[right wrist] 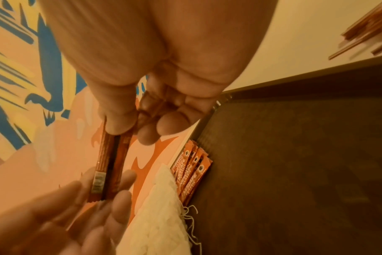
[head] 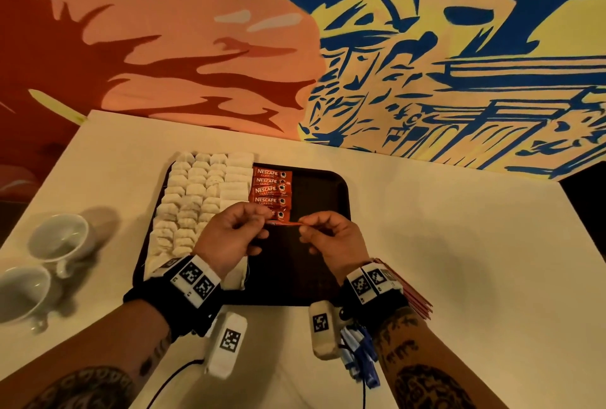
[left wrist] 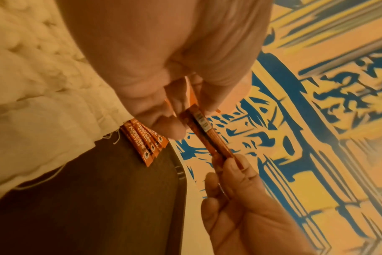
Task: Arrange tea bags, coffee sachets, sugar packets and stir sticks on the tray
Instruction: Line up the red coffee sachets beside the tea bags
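Desk, pale and plain, runs up against a wall mural of orange flames on the left and blue-on-yellow line work on the right. A dark tray sits mid-desk; white tea bags fill its left part in rows, and just beside them on the right a short column of red Nescafé coffee sachets lies at the far end. Two white cups rest on their sides at the left of the desk. Near the right wrist lie a stack of spare red sachets and a bunch of blue-and-white packets.

Above the tray, the left hand and the right hand each pinch one end of a held sachet, fingers curled on it.

From the head it looks a thin red strip; the wrist views show its back seam and a barcode, and loose tea-bag strings on the tray floor.
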`<state>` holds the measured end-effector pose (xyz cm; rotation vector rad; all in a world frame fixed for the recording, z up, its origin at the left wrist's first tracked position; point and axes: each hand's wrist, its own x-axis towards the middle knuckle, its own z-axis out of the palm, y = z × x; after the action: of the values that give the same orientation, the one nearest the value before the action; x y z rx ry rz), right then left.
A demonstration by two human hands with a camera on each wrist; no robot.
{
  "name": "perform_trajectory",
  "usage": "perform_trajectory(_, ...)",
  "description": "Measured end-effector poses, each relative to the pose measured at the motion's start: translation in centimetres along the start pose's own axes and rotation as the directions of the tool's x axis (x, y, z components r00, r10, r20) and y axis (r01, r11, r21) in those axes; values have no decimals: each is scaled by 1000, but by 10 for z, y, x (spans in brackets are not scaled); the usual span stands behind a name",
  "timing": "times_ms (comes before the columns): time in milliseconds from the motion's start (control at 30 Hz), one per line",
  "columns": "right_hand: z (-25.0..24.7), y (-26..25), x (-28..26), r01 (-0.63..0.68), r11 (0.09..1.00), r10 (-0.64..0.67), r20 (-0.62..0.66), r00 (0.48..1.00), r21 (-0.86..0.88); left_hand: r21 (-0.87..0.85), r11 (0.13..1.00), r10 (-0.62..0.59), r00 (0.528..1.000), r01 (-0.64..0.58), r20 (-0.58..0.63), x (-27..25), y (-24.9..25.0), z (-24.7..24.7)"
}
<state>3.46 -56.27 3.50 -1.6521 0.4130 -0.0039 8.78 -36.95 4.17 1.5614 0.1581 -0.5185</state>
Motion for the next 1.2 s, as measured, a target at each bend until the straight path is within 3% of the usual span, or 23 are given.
perform_trajectory(100,3,4,5,91,996,-89,55,994,-17,-214,964,-159,987,159,18,4,5,-1)
perform_trajectory(300,10,11,17,135,986,-123,115,986,-102,-121,985,-123,992,122,3,14,-2,-8)
perform_trajectory(433,12,13,24,13,992,-6,55,998,-124,-116,989,-99,994,93,-44,23,-3,-15)
perform_trajectory(567,22,4,22,-115,993,113,62,992,20,-121,988,-110,989,98,-95,27,-6,-18)
perform_trajectory(733,38,12,26,-125,990,124,-15,992,-61,-46,996,-86,992,82,-91,31,-13,-18)
perform_trajectory(933,39,16,32,-262,964,262,-2,965,-40,95,991,-79,983,96,-165,38,-22,-26)
perform_trajectory(1100,36,23,58,-340,939,342,-169,924,41,130,983,-94,963,130,-252,40,-26,-44)
perform_trajectory(1200,36,27,82,-381,924,367,-226,902,-20,131,982,-99,959,138,-265,41,-28,-52)
